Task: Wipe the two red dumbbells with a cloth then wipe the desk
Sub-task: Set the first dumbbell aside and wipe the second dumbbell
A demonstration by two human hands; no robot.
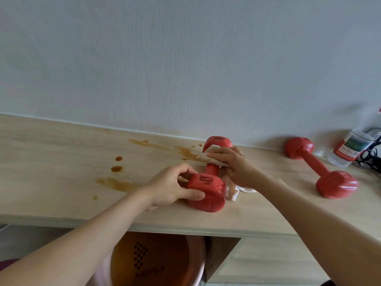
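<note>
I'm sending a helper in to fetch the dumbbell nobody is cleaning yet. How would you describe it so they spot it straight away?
Start at the pale wooden desk against the white wall and look to its right end. There a red dumbbell lies alone beside a clear plastic bottle with a red label. Unlike the other dumbbell, no hand or cloth touches it.

A pale grey-white wall (185, 58) with a fine vertical grain fills the upper half of the view, evenly and softly lit. Against its foot runs a light wood-grain counter (51, 172), whose front edge overhangs an open recess. In that recess, below the counter, sits a round brown stool seat (152, 261) with a patch of small holes, beside a pale wooden cabinet front (266, 263).
</note>
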